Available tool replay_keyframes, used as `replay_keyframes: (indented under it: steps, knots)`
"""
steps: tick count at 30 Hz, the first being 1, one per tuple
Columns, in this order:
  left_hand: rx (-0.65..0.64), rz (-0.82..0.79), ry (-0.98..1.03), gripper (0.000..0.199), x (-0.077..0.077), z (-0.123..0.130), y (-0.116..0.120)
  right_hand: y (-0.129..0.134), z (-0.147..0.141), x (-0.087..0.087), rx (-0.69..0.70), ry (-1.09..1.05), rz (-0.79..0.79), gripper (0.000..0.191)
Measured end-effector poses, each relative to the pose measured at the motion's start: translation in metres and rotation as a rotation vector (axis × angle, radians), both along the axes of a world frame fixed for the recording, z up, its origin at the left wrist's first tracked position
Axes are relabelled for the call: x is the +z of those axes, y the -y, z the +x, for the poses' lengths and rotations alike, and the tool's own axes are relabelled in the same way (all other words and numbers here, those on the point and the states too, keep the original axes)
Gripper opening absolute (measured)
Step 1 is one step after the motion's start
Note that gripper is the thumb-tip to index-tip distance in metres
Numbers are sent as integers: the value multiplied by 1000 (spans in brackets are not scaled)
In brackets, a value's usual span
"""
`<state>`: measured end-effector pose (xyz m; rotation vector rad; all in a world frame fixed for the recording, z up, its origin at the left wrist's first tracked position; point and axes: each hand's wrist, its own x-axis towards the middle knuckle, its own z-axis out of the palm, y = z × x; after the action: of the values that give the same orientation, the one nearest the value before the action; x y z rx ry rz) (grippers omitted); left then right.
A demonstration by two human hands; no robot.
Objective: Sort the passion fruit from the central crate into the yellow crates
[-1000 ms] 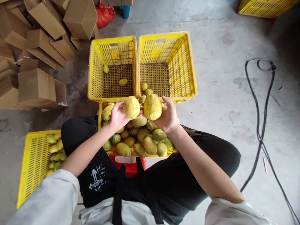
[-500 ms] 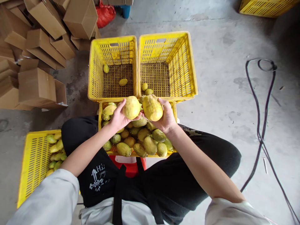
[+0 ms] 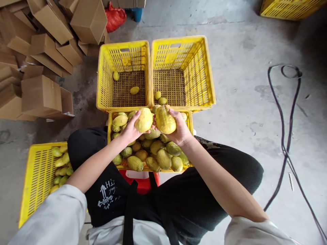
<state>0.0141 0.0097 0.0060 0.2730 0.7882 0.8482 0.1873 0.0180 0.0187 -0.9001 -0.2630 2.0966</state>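
My left hand [image 3: 131,131] grips a smooth yellow fruit [image 3: 143,120]. In my right hand [image 3: 182,130] is a ribbed yellow fruit [image 3: 165,119], held beside the first one with a narrow gap between them. Both are above a yellow crate [image 3: 109,131] full of yellow-green fruits [image 3: 163,158], which stands between my legs. Beyond it are two more yellow crates: the left one [image 3: 102,73] holds two fruits [image 3: 134,90], and the right one [image 3: 209,73] has two small fruits [image 3: 162,100] in its near left corner.
Another yellow crate [image 3: 35,177] with fruits stands at the lower left. Cardboard boxes [image 3: 42,97] are piled at the upper left near a red bag [image 3: 114,17]. A black cable [image 3: 282,143] lies on the floor at the right, and a yellow crate [image 3: 288,9] stands at the upper right.
Both fruits have turned in my hands and moved slightly toward me. The view has shifted a little. The fruits in the crates look unchanged.
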Motion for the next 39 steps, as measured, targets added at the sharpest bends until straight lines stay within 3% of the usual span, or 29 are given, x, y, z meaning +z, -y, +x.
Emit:
replay_keyframes:
  steps: [6,16,25,32,39]
  knots:
    - [34,-28,26,47,8,-1,-3,-1,3,4,-37,-14,-17,35]
    - [115,-64,3,42,18,-2,-2,-3,2,9,-3,-23,68,30]
    - [98,-73,69,53,10,2,2,2,0,2,53,-1,66,27]
    - [66,-64,38,48,8,3,1,1,0,4,65,-10,93,22]
    - [80,-9,90,48,23,2,-2,-2,6,7,15,-106,85,31]
